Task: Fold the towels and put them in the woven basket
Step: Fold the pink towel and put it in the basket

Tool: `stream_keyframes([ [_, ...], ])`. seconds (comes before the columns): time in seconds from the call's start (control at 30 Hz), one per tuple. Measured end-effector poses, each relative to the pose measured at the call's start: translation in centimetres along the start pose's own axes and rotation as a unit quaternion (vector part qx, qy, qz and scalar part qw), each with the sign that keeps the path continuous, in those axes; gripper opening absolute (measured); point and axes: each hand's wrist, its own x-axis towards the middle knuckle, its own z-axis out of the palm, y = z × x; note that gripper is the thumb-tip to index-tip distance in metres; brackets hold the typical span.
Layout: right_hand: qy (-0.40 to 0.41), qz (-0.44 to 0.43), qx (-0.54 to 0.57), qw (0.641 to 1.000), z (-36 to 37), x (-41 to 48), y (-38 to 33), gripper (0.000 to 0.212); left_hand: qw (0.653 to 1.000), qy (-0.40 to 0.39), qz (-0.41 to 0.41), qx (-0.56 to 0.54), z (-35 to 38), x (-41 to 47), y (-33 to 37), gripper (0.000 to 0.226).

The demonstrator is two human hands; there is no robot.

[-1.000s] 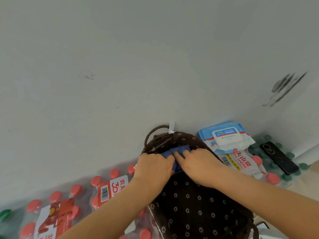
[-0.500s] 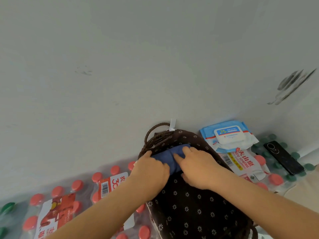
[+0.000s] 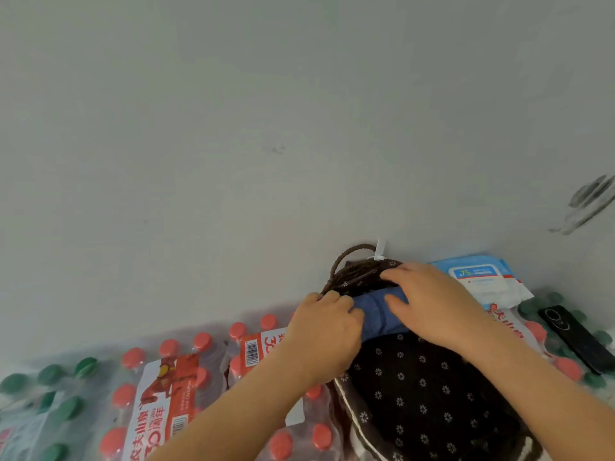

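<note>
The blue towel [image 3: 375,315] lies lengthwise left-right across the woven basket [image 3: 357,277], apparently inside.

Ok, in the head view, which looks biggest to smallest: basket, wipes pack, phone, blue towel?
1. basket
2. wipes pack
3. phone and blue towel: these look alike, and the towel is partly hidden, so no ranking.
</note>
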Motion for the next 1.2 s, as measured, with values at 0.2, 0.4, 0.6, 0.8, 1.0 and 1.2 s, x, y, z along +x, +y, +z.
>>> stream_keyframes([
  [0.2, 0.090, -0.073, 0.090, 0.989, -3.9, -1.1, -9.8, 0.036, 0.949, 0.181, -0.162, -0.202, -4.9, -10.3, -3.0, 0.023],
  [0.4, 0.052, -0.159, 0.284, 0.944, -1.4, -4.4, -25.9, 0.020, 0.828, 0.318, -0.363, -0.284, -8.1, -28.7, -7.4, 0.025],
  [0.6, -0.123, -0.212, 0.486, 0.839, 5.8, -8.0, -45.7, 0.016, 0.740, 0.336, -0.521, -0.263, -8.5, -48.6, -9.4, 0.037],
  [0.8, -0.373, -0.135, 0.632, 0.666, 11.3, -12.1, -62.5, 0.021, 0.555, 0.429, -0.646, -0.300, -9.5, -65.2, -9.3, 0.031],
  [1.0, -0.473, -0.203, 0.555, 0.654, 15.7, -13.4, -76.1, 0.023, 0.461, 0.457, -0.725, -0.231, -8.9, -77.2, -10.5, 0.038],
  [1.2, -0.447, -0.354, 0.461, 0.680, 19.6, -12.8, -90.7, 0.042, 0.476, 0.347, -0.800, -0.114, -8.3, -86.9, -17.2, 0.046],
])
